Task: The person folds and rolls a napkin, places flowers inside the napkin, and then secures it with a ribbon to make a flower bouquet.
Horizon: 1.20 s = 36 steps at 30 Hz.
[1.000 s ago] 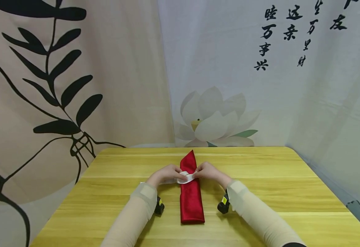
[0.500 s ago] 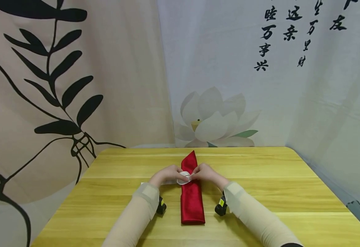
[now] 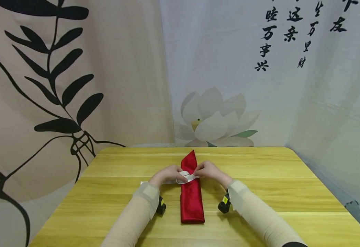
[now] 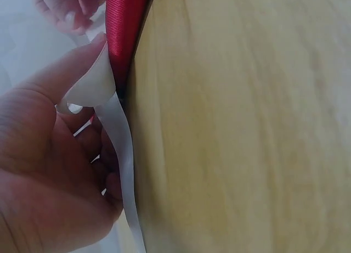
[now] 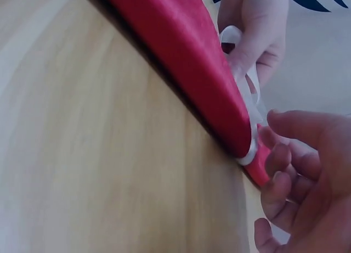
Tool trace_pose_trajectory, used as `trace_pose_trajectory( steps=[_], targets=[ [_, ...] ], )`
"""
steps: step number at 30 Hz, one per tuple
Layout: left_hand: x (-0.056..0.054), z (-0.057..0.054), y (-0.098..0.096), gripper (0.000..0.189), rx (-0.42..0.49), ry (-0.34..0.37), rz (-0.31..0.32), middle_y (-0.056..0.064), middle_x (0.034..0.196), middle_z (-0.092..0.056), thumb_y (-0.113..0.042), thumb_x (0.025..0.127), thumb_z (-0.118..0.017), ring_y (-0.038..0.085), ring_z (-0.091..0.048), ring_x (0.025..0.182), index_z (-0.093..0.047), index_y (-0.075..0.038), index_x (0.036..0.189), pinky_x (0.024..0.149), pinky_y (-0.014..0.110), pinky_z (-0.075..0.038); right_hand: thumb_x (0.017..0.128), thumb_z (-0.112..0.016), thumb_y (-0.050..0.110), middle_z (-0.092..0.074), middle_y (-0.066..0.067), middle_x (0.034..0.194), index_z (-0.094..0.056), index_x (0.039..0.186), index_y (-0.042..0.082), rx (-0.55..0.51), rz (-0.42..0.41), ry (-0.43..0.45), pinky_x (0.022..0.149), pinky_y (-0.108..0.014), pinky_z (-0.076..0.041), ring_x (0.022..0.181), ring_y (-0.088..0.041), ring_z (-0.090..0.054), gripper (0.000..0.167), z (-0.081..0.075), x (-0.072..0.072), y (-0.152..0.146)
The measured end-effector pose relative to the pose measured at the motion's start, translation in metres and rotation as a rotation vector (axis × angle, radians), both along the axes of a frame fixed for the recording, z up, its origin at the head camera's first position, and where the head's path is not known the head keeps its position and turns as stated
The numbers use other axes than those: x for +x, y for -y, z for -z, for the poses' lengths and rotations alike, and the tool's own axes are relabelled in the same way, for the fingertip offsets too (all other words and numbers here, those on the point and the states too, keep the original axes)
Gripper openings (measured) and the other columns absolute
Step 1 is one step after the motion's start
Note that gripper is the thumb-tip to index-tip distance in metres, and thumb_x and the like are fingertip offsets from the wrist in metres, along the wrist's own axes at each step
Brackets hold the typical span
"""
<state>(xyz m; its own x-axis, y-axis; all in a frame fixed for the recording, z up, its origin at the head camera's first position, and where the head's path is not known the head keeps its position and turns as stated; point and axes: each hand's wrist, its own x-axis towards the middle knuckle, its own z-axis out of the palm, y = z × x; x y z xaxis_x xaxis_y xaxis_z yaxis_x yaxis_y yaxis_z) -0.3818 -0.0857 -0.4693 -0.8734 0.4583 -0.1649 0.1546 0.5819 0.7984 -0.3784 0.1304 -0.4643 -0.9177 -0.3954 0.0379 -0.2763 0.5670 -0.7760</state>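
A long folded red satin cloth lies on the table, its pointed end at the far side. White ribbon wraps round its middle. My left hand pinches a loop of this ribbon between thumb and fingers, over the cloth's left edge; the left wrist view shows the white loop under the thumb. A ribbon tail runs down past the left fingers. My right hand is at the cloth's right edge, fingertips right by the ribbon. In the right wrist view its thumb and bent fingers stand slightly apart, with no ribbon between them.
The wooden table extends around the cloth on all sides. A printed curtain with leaves, a lotus and writing hangs behind it. Small black wrist cameras hang beneath both sleeved forearms.
My right hand moves in left to the ribbon over the cloth, then back out to the right edge. My left hand stays nearly still with the ribbon loop.
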Motion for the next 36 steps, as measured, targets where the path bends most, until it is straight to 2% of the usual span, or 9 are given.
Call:
trace_pose_trajectory(
  steps=[7, 12, 22, 30, 36],
  targets=[
    [0.002, -0.001, -0.002, 0.014, -0.048, -0.034, 0.02, 0.0, 0.072, -0.06, -0.013, 0.077, -0.079, 0.013, -0.051, 0.065, -0.068, -0.004, 0.078, 0.061, 0.024, -0.044, 0.081, -0.075, 0.01, -0.067, -0.001, 0.084, -0.075, 0.093, 0.004, 0.026, 0.0, -0.033, 0.063, -0.026, -0.046, 0.071, -0.013, -0.052, 0.013, 0.005, -0.003, -0.005],
    [0.003, -0.002, -0.003, 0.015, -0.086, -0.051, 0.054, -0.002, 0.069, -0.059, -0.015, 0.077, -0.08, 0.012, -0.05, 0.063, -0.068, -0.005, 0.078, 0.06, 0.023, -0.043, 0.08, -0.077, 0.012, -0.07, -0.001, 0.093, -0.075, 0.097, 0.006, 0.056, -0.02, -0.057, 0.072, -0.029, -0.045, 0.079, -0.015, -0.052, 0.018, 0.006, -0.002, -0.004],
    [0.004, -0.005, -0.005, 0.017, -0.15, -0.082, 0.105, -0.004, 0.07, -0.058, -0.016, 0.076, -0.081, 0.01, -0.049, 0.066, -0.067, -0.008, 0.078, 0.064, 0.023, -0.04, 0.082, -0.076, 0.01, -0.068, 0.0, 0.09, -0.075, 0.096, 0.005, 0.057, -0.035, -0.049, 0.07, -0.028, -0.043, 0.078, -0.015, -0.05, 0.015, 0.009, -0.002, -0.005],
    [0.006, -0.006, -0.006, 0.018, -0.151, -0.066, 0.082, -0.001, 0.075, -0.06, -0.017, 0.076, -0.081, 0.012, -0.051, 0.068, -0.067, -0.007, 0.083, 0.067, 0.025, -0.042, 0.083, -0.075, 0.012, -0.068, 0.0, 0.09, -0.075, 0.094, 0.006, 0.034, -0.029, -0.035, 0.07, -0.028, -0.044, 0.079, -0.016, -0.051, 0.013, 0.012, -0.004, -0.007],
    [0.005, -0.006, -0.007, 0.018, -0.156, -0.072, 0.074, -0.001, 0.074, -0.06, -0.016, 0.075, -0.081, 0.012, -0.051, 0.067, -0.067, -0.007, 0.082, 0.065, 0.024, -0.042, 0.083, -0.075, 0.011, -0.066, 0.001, 0.082, -0.074, 0.088, 0.006, 0.041, -0.028, -0.044, 0.069, -0.028, -0.043, 0.076, -0.015, -0.051, 0.007, 0.01, -0.003, -0.007]
  ],
)
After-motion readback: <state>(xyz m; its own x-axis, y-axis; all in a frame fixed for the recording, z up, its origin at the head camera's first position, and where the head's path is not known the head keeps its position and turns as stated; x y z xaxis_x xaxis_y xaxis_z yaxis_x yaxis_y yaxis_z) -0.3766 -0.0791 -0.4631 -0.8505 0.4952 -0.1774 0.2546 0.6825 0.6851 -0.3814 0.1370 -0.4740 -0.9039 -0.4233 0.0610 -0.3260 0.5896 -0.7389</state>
